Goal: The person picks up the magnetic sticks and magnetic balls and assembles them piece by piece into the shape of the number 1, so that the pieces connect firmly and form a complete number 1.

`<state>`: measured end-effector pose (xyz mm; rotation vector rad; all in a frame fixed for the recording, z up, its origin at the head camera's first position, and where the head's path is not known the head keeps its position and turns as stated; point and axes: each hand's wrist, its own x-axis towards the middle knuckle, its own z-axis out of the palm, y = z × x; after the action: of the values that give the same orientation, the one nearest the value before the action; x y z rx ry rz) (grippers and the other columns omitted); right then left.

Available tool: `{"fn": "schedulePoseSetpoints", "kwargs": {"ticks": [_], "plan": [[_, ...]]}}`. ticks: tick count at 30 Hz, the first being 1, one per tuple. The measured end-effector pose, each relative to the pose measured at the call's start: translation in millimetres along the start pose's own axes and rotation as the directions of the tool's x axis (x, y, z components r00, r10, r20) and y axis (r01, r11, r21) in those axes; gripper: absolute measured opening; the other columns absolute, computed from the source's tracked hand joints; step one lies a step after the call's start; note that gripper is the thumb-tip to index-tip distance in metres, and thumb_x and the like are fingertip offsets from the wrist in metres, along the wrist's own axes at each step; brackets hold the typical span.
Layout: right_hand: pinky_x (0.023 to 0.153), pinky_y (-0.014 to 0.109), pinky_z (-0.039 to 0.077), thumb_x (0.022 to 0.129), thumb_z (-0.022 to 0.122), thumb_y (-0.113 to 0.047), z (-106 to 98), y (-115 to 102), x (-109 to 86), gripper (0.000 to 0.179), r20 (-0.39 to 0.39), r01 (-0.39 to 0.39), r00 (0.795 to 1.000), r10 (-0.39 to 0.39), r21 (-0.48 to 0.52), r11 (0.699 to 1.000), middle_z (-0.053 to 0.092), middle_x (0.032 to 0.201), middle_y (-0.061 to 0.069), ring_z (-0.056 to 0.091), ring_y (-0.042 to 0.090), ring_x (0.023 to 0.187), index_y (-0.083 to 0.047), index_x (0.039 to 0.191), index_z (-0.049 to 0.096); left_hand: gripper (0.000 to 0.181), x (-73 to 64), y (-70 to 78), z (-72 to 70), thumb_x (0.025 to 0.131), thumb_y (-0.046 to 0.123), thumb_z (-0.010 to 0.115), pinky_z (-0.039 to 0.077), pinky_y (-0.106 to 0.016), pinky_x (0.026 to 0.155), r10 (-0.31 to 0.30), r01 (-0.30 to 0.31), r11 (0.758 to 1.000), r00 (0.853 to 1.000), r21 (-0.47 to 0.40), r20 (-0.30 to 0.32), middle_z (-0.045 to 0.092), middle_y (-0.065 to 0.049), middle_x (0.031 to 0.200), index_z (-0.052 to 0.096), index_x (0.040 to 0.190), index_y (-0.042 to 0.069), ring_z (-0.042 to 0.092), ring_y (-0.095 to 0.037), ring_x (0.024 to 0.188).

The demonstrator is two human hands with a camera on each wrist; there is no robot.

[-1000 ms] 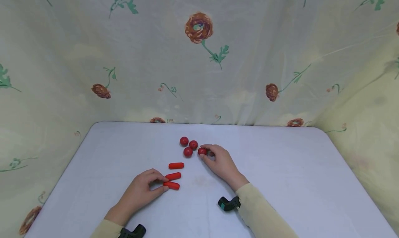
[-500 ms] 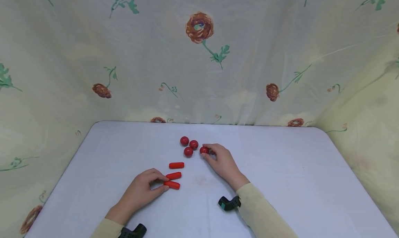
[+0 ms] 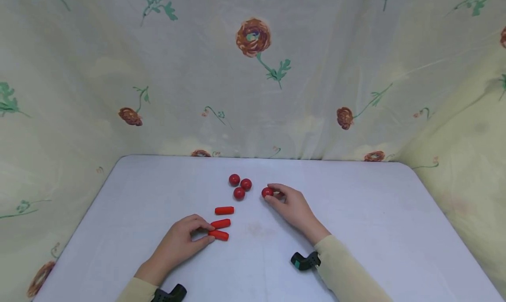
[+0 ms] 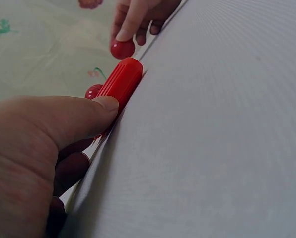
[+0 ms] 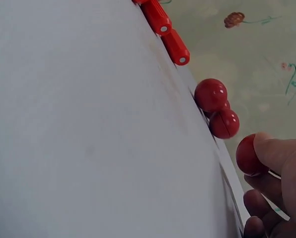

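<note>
My right hand (image 3: 290,205) pinches a glossy red ball (image 3: 267,192) between thumb and fingers, right of a cluster of three like balls (image 3: 239,193). In the right wrist view the pinched ball (image 5: 250,156) stands apart from the others. My left hand (image 3: 182,238) pinches the nearest of three short red ridged cylinders (image 3: 219,235) by its left end; its thumb lies along the ridges in the left wrist view. A second cylinder (image 3: 221,223) lies just beyond, close to the left fingertips, and the third cylinder (image 3: 224,210) lies farther back.
A white-covered table (image 3: 375,227) carries everything. Behind it and at both sides hangs a pale flowered curtain (image 3: 308,73). A black strap device (image 3: 305,261) sits on the right wrist, and another black device (image 3: 170,293) on the left.
My right hand has moved to the right with its ball, widening the gap to the other three. The left hand and the cylinders have stayed in place.
</note>
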<state>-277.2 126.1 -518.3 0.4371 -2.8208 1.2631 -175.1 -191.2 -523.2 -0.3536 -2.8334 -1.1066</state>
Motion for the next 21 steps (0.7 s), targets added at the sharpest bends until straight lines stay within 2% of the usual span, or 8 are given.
{"fn": "schedulePoseSetpoints", "kwargs": {"ticks": [6,11,21], "plan": [[0.081,0.037,0.049,0.091,0.071,-0.041,-13.2,6.6,-6.4,0.044,0.018,-0.003,1.000,0.002,0.019,1.000,0.067,0.107,-0.005,0.060,0.014,0.093,-0.020,0.129,0.064,0.025,-0.3,1.3,-0.1,0.076,0.023,0.087,0.053,-0.030,0.083,0.009,-0.009,1.000,1.000,0.005,-0.001,0.059,0.022,0.091,0.072,0.094,0.032,0.056,-0.002,0.087],[0.087,0.040,0.049,0.091,0.071,-0.039,-19.2,10.5,-11.2,0.044,0.040,0.010,0.999,-0.009,-0.013,1.000,0.065,0.111,-0.003,0.059,0.016,0.097,-0.017,0.129,0.064,0.025,-0.9,1.3,0.3,0.076,0.023,0.087,0.053,-0.031,0.083,0.004,-0.003,1.000,1.000,0.017,-0.009,0.059,0.023,0.090,0.072,0.094,0.033,0.056,0.000,0.087],[0.087,0.040,0.048,0.092,0.070,-0.041,-28.1,18.1,-18.9,0.045,0.060,0.036,0.998,-0.035,-0.012,0.999,0.065,0.112,-0.005,0.057,0.014,0.096,-0.021,0.131,0.063,0.027,0.2,-2.3,0.2,0.076,0.023,0.087,0.053,-0.030,0.083,0.027,-0.027,1.000,1.000,0.011,-0.010,0.059,0.024,0.091,0.071,0.094,0.034,0.056,0.000,0.087]]}}
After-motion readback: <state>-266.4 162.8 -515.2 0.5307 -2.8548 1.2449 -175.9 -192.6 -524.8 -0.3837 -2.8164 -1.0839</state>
